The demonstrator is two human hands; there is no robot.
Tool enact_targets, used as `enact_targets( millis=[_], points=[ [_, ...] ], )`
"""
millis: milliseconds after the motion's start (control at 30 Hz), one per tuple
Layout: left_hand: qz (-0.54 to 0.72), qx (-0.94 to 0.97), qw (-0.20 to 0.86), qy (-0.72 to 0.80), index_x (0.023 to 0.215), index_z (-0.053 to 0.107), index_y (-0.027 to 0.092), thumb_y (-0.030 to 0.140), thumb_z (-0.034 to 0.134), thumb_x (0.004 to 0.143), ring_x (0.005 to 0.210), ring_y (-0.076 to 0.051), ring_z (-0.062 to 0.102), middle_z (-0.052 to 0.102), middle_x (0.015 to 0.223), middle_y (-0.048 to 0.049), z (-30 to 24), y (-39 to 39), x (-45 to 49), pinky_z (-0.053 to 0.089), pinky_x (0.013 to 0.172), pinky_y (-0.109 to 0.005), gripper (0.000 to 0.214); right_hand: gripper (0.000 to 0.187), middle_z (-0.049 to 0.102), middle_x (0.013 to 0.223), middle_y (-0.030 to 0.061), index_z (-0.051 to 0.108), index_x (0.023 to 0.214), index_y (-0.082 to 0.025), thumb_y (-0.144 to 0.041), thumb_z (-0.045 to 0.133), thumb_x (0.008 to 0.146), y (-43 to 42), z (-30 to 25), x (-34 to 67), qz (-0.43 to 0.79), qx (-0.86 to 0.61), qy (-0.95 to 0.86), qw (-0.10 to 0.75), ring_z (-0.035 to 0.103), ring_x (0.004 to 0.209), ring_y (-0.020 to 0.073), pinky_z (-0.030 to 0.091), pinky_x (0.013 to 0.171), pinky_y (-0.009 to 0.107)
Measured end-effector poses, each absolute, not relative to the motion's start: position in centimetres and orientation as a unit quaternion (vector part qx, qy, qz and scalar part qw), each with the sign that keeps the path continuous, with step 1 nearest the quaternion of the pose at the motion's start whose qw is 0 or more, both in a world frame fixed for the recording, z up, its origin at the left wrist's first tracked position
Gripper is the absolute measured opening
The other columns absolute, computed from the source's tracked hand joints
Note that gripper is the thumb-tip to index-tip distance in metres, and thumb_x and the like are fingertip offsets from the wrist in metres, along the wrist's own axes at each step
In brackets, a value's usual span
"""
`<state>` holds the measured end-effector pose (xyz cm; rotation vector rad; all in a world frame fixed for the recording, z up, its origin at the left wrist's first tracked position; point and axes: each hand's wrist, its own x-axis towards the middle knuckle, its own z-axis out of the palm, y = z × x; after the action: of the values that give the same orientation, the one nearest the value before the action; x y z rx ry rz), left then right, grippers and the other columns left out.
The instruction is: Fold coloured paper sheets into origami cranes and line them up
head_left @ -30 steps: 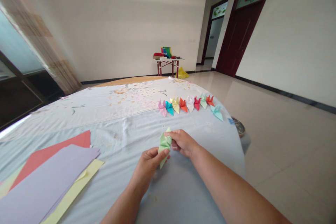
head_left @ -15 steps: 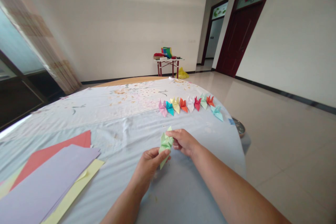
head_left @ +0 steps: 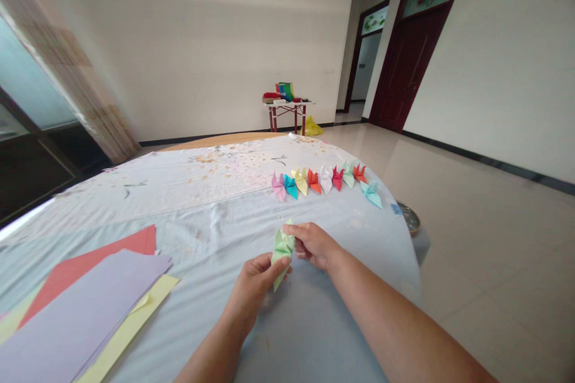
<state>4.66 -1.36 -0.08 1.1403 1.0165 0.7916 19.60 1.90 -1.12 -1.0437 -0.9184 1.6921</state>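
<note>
A partly folded light green paper figure (head_left: 282,249) is held between both hands just above the pale blue tablecloth (head_left: 211,221). My left hand (head_left: 254,288) pinches its lower part with thumb and fingers. My right hand (head_left: 313,243) pinches its upper right side. Beyond them stands a row of several folded paper cranes (head_left: 320,179) in pink, blue, yellow, orange, white, red and green.
Flat sheets of lilac, red and yellow paper (head_left: 85,305) lie at the left front of the table. The table's right edge drops to a tiled floor, where a round dish (head_left: 408,217) sits. A small table with bags (head_left: 287,105) stands by the far wall.
The hands and green figure stay almost in place; my right hand's fingers shift slightly on the upper part of the paper.
</note>
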Motion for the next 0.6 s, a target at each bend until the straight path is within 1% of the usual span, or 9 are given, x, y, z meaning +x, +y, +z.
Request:
enact_targets(
  millis=[233, 333, 400, 467, 533, 600],
  points=[
    [0.361, 0.502, 0.646, 0.447, 0.067, 0.066, 0.013, 0.048, 0.067, 0.062, 0.051, -0.007, 0.043, 0.056, 0.055, 0.0021, -0.7, -1.1, 4.5, 0.030, 0.052, -0.019, 0.035, 0.040, 0.028, 0.039, -0.0104, 0.039, 0.053, -0.018, -0.047, 0.063, 0.067, 1.8, -1.2, 19.4, 0.693, -0.408, -0.392, 0.447, 0.020, 0.037, 0.0034, 0.015, 0.039, 0.020],
    [0.378, 0.480, 0.660, 0.437, 0.067, 0.066, 0.013, 0.045, 0.068, 0.063, 0.053, -0.008, 0.046, 0.058, 0.058, 0.0009, -1.2, -0.8, 4.5, 0.033, 0.053, -0.019, 0.032, 0.043, 0.035, 0.043, -0.0077, 0.044, 0.054, -0.017, -0.055, 0.056, 0.070, 2.1, -1.6, 19.5, 0.637, -0.452, -0.420, 0.461, 0.025, 0.037, 0.0043, 0.019, 0.039, 0.021],
    [0.395, 0.458, 0.671, 0.429, 0.068, 0.066, 0.013, 0.043, 0.068, 0.063, 0.055, -0.008, 0.048, 0.059, 0.061, 0.0001, -1.4, -0.5, 4.4, 0.036, 0.055, -0.019, 0.030, 0.044, 0.045, 0.050, -0.0044, 0.053, 0.060, -0.015, -0.057, 0.052, 0.072, 2.3, -1.6, 19.8, 0.547, -0.503, -0.445, 0.499, 0.032, 0.040, 0.0053, 0.024, 0.041, 0.021],
    [0.416, 0.431, 0.678, 0.425, 0.071, 0.066, 0.014, 0.041, 0.069, 0.064, 0.057, -0.008, 0.049, 0.061, 0.066, -0.0006, -1.7, -0.3, 4.3, 0.039, 0.057, -0.018, 0.028, 0.040, 0.050, 0.059, -0.0022, 0.060, 0.071, -0.014, -0.053, 0.051, 0.075, 2.5, -1.3, 20.2, 0.458, -0.526, -0.463, 0.547, 0.037, 0.045, 0.0060, 0.029, 0.045, 0.021],
    [0.437, 0.404, 0.682, 0.424, 0.075, 0.066, 0.014, 0.040, 0.069, 0.065, 0.059, -0.007, 0.050, 0.062, 0.070, -0.0009, -1.8, -0.2, 4.2, 0.040, 0.059, -0.017, 0.027, 0.033, 0.053, 0.065, -0.0016, 0.062, 0.082, -0.015, -0.045, 0.051, 0.077, 2.3, -0.7, 20.5, 0.421, -0.509, -0.482, 0.575, 0.039, 0.051, 0.0066, 0.032, 0.050, 0.020],
    [0.454, 0.387, 0.684, 0.420, 0.078, 0.066, 0.015, 0.039, 0.068, 0.067, 0.060, -0.006, 0.051, 0.062, 0.072, -0.0008, -1.9, -0.2, 4.1, 0.041, 0.061, -0.017, 0.026, 0.027, 0.053, 0.068, -0.0015, 0.062, 0.089, -0.016, -0.038, 0.052, 0.077, 1.9, -0.1, 20.7, 0.422, -0.476, -0.524, 0.566, 0.041, 0.055, 0.0072, 0.034, 0.052, 0.020]
  ],
)
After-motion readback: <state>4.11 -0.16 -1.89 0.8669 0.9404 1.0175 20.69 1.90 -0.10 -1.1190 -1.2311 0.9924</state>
